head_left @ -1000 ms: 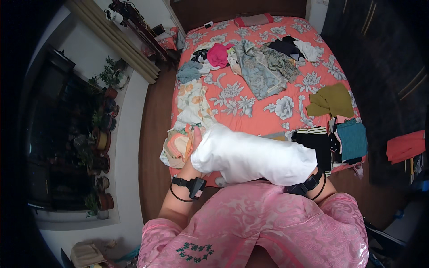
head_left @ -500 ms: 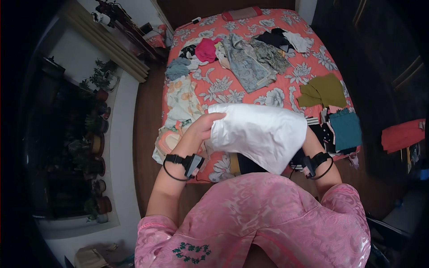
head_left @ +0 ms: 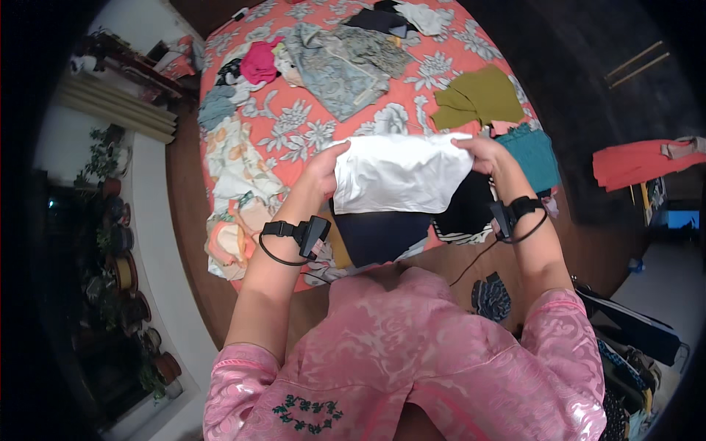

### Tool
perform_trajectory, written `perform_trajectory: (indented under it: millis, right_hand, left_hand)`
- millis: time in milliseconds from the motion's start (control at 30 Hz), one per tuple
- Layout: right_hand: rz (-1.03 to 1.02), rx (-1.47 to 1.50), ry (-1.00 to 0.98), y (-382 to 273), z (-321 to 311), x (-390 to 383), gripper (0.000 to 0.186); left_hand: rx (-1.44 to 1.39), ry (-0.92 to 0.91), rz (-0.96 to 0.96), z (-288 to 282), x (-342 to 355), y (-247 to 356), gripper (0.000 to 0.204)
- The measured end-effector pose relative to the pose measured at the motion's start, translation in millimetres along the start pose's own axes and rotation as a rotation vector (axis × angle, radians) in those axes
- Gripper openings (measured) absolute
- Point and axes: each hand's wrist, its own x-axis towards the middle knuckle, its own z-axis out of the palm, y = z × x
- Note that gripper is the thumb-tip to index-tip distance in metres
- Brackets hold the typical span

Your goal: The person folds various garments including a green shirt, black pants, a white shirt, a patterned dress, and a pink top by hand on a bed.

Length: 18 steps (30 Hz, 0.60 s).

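A white cloth (head_left: 401, 176) hangs spread between the two hands at the middle of the frame, above the near end of the bed (head_left: 294, 132). The left hand (head_left: 323, 175) has its fingers clamped on the cloth's left edge; the thumb shows on top, but most of the other fingers are hidden. The right hand (head_left: 485, 156) pinches the upper right corner the same way, its far fingers hard to make out.

Beneath the cloth lies a dark navy cloth (head_left: 382, 239), its upper part covered from view — whether the two touch, I cannot tell. To its right, a black cloth (head_left: 465, 203) is partly hidden by the white one, with striped fabric (head_left: 463, 238) peeping out below. A teal cloth (head_left: 531, 156) is partly covered by the right forearm; an olive garment (head_left: 482, 97) lies above it, in plain view.

The bed's far end is cut off by the upper edge — and the potted plants (head_left: 121, 257) at left sink into shadow, their leaves indistinct.
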Motion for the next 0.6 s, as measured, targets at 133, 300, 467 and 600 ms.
perform_trajectory:
  millis: [133, 300, 467, 600]
  right_hand:
    - [-0.187, -0.053, 0.048, -37, -33, -18, 0.034]
    - [-0.352, -0.115, 0.130, -41, -74, -64, 0.041]
    - [-0.209, -0.032, 0.269, 36, -98, -120, 0.044]
    - [-0.216, 0.282, 0.206, 91, -86, -150, 0.035]
  left_hand:
    - [0.004, -0.149, 0.051, 34, 41, 2, 0.041]
    - [0.093, -0.239, 0.135, 78, 65, -6, 0.042]
    - [0.448, -0.101, 0.153, 110, 59, -17, 0.043]
    - [0.708, -0.009, -0.117, 124, 88, -23, 0.040]
